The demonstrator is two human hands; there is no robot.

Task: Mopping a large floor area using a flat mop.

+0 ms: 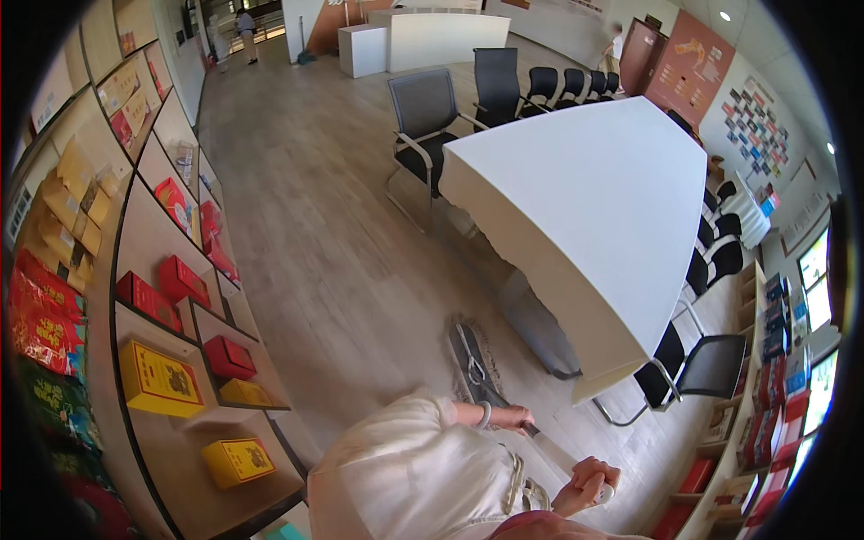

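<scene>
A flat dust mop with a fringed grey head (470,361) lies on the wood-look floor in front of me. Its handle (550,451) runs back towards my body, dark near the head and pale between my hands. My left hand (511,418), with a pale bangle at the wrist, is closed around the handle's lower part. Higher up, my right hand (588,480) wraps the handle close to its white end, which pokes out past the fingers. The mop head sits left of a long white-covered table (580,223), apart from the cloth's hanging edge.
Shelves on the left hold yellow boxes (162,379), red boxes (183,280) and bagged goods (50,317). A mesh chair (424,115) stands at the table's far left, another (709,368) at its near right. Low shelves (705,432) line the right. Two people (247,34) (614,48) are far off.
</scene>
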